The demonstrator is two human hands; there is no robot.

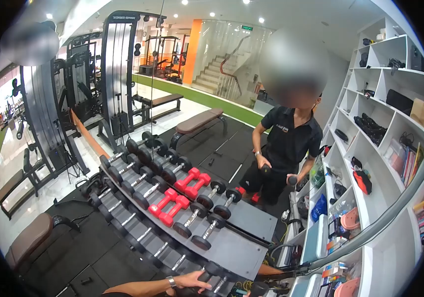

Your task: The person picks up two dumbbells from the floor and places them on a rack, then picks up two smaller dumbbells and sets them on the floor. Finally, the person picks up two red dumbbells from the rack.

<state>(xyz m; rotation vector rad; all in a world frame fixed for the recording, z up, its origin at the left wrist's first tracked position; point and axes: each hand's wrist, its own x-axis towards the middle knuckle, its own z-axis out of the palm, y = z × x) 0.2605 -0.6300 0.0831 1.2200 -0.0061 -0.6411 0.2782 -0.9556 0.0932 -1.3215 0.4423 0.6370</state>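
Observation:
A mirror behind the rack repeats my body and the weights. My left hand [194, 280], with a watch at its wrist, is closed around a black dumbbell [213, 268] at the bottom of the view, just over the rack's lower tier. A dark dumbbell end [259, 288] shows at the bottom edge, where my right hand is mostly cut off. The reflected right hand [292, 177] is wrapped around a dumbbell in front of the body, and the reflected left hand [262, 162] grips the other one.
A two-tier rack [241, 255] carries several black-and-chrome dumbbells and a pair of red dumbbells [174, 210]. White shelves [370, 198] with bags, books and shoes line the right side. A brown bench [28, 241] stands on the left, near cable machines [43, 99].

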